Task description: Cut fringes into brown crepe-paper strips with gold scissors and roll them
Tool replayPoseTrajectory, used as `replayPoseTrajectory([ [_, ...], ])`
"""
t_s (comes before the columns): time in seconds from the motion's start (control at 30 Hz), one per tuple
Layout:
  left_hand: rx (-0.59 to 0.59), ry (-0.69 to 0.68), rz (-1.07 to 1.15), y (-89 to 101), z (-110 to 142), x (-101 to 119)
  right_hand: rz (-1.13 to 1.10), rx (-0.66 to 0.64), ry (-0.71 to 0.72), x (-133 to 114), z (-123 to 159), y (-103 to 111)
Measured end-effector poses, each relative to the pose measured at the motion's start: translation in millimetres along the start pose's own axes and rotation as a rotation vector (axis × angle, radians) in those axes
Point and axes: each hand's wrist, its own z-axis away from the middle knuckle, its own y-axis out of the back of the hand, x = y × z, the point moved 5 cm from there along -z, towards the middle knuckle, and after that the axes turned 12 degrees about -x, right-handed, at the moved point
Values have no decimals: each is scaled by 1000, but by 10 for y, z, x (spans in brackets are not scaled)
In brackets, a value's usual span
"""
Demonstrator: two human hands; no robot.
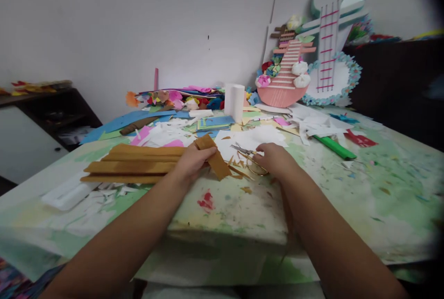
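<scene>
My left hand point(194, 162) is closed on a folded strip of brown paper point(220, 165), its thumb pressed on top. The strip slants down toward the right, and its lower end is free. Just right of it lie scissors point(255, 165) with gold-coloured handles, blades pointing away to the left. My right hand point(277, 160) has its fingers bent at the scissors' upper handle; the palm side is hidden. Under the right forearm a brown strip point(286, 208) hangs near the table's edge. Small brown paper scraps point(237, 171) lie between the hands.
Long folded brown paper point(132, 165) lies left of my left hand. White paper scraps, blue sheets point(215, 123) and a white roll point(234, 102) stand or lie behind. A green roll point(335, 147) is at right. Paper guitar-shaped decorations point(284, 90) lean at the back.
</scene>
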Motion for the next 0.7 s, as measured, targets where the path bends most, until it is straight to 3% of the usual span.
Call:
replayPoseTrajectory([
  [0.13,-14,108,-28,20,50,-58,41,-82,-22,41,-63,-106],
  [0.47,-86,8,118,-26,57,41,9,-63,-27,14,-86,-145],
  [0.6,-68,7,140,-26,65,52,-103,-12,42,-94,-35,-104],
  [0.7,-62,-39,167,-7,62,70,-258,8,169,-240,24,-91],
])
